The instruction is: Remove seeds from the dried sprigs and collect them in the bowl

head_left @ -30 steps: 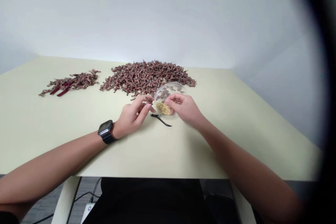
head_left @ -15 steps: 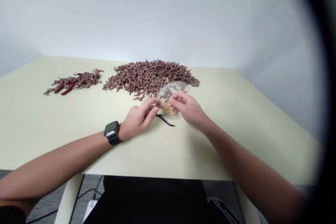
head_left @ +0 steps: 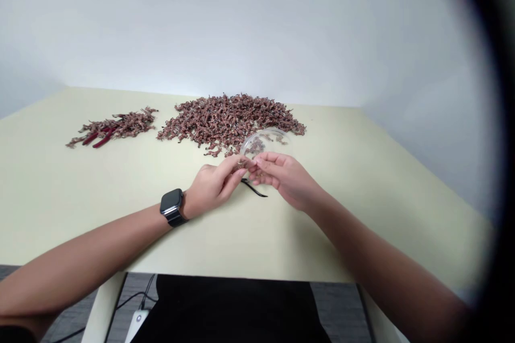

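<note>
My left hand (head_left: 211,185) is closed in a pinch on a small brown figure-like piece (head_left: 242,164), the same sort as those in the pile. Its fingertips meet those of my right hand (head_left: 287,178), which is also closed in a pinch; whatever sits between those fingers is too small to make out. Just behind both hands stands a clear round container (head_left: 267,132), partly covered by them. A curved black tool handle (head_left: 255,189) lies below the fingertips, its other end hidden.
A large heap of brown pieces (head_left: 237,118) spreads across the back of the pale yellow table (head_left: 193,249). To its left lies a smaller heap (head_left: 137,122) with red handles (head_left: 103,138) poking out. White wall (head_left: 225,27) rises behind.
My right hand has moved left, so its fingertips now meet the left hand at the brown piece. The gold bits seen earlier in the container are now mostly covered by my hands.
</note>
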Available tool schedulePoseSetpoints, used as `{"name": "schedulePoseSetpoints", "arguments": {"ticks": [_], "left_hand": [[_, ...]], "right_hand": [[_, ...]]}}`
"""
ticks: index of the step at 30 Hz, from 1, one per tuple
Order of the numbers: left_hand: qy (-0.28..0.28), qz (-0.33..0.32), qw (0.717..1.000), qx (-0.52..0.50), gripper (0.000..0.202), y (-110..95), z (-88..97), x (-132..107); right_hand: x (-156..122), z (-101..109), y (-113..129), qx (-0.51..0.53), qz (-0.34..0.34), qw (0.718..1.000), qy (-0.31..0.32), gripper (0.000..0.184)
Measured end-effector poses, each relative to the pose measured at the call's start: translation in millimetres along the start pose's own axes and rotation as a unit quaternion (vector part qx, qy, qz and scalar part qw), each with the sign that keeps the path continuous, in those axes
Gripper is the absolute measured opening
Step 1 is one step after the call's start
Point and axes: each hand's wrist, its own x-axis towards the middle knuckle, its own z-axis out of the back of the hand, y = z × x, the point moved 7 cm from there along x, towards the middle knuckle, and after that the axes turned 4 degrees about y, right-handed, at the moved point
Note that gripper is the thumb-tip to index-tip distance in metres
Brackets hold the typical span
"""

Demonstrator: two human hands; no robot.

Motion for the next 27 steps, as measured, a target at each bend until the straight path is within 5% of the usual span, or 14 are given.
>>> {"name": "schedulePoseSetpoints", "arguments": {"ticks": [13,20,27], "left_hand": [[-0.055,0.023,0.984,-0.166,0.027,-20,6.3,-6],[-0.05,0.023,0.986,-0.155,0.028,-19,6.0,-9],[-0.014,0.033,0.995,-0.098,0.03,-9,-0.9,-8]], "right_hand": [[-6,-20,-1,0.094,-0.02,0.993,0.07,0.028],[-5,-21,-2,0.1,-0.006,0.993,0.062,0.026],[-6,-3,10,-0.08,0.08,0.992,-0.047,0.03]]}}
